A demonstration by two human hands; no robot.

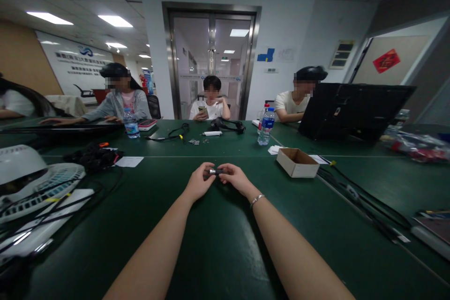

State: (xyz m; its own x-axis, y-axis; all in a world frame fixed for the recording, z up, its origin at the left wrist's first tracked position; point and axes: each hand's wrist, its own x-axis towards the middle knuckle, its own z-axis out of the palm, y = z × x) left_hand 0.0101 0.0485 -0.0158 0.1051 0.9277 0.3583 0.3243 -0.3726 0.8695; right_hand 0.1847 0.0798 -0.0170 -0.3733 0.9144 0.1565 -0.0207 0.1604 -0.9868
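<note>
Both of my hands meet above the green table point(218, 225), pinching a small dark stick with a shiny silver section point(213, 172). Its exact kind is too small to make out. My left hand point(201, 183) grips the silver end between thumb and fingers. At the dark end, the fingertips of my right hand point(236, 178) are closed on the same stick. A silver bracelet point(257, 200) circles my right wrist. Part of the stick is hidden behind my fingers.
An open cardboard box point(298, 171) stands to the right, with cables point(355, 197) beyond it. A water bottle point(266, 127) is behind the box. Left lie a white helmet point(21, 168), a fan-like grille point(66, 176) and black cables point(93, 157). A person point(210, 105) sits opposite, holding a phone.
</note>
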